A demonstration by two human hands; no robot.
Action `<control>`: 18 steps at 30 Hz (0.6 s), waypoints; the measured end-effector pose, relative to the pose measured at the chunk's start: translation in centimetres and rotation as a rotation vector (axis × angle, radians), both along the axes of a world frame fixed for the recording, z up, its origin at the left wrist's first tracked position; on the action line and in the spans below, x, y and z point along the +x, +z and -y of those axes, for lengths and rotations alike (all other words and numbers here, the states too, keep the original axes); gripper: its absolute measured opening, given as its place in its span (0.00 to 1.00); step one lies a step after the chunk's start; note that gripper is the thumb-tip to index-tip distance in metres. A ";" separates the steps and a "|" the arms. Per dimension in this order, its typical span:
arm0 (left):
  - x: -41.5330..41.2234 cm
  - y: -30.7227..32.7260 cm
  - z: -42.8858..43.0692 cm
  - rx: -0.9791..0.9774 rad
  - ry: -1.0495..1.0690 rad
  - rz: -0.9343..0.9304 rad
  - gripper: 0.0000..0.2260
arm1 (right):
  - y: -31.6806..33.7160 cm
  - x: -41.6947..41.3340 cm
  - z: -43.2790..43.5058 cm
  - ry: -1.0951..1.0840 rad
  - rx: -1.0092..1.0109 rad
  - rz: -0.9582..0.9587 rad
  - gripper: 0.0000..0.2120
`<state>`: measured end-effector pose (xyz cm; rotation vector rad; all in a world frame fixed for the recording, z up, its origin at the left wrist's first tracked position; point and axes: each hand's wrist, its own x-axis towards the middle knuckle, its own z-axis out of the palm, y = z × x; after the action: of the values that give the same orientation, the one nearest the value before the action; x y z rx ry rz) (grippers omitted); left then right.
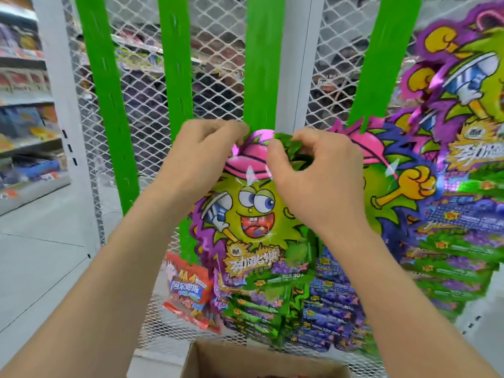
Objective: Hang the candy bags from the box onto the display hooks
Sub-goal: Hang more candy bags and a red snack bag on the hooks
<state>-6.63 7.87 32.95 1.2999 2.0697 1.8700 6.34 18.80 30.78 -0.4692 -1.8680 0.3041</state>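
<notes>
Shop aisle: wire mesh wall (218, 77) ahead, green strips (174, 64) running down it. Stocked shelves (24, 105) far left. Hung bags (450, 214) crowd mesh at right. Candy bags (253, 227) in one bunch at centre, in front of mesh, held up by top edge. Cardboard box (245, 358) open at bottom of view, under bunch. Red bag (188, 293) low on mesh, just left of bunch. My left hand (201, 156) and right hand (313, 181) both pinch bunch's top, fingers curled.
</notes>
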 end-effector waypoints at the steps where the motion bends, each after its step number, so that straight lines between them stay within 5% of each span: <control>1: 0.1 0.0 0.3 -0.015 -0.033 0.010 0.14 | 0.0 -0.2 0.2 0.007 0.007 -0.027 0.21; 11: 0.7 -0.8 1.1 -0.051 -0.091 -0.097 0.14 | -0.5 -0.7 1.0 -0.021 -0.023 -0.023 0.20; 18: 0.7 -2.3 1.2 -0.090 -0.103 -0.239 0.14 | -1.5 0.5 -0.1 -0.034 0.034 0.202 0.20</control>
<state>-5.97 6.70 30.66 1.6438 2.1188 1.6304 6.82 18.94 29.23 -0.5237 -2.0559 0.2072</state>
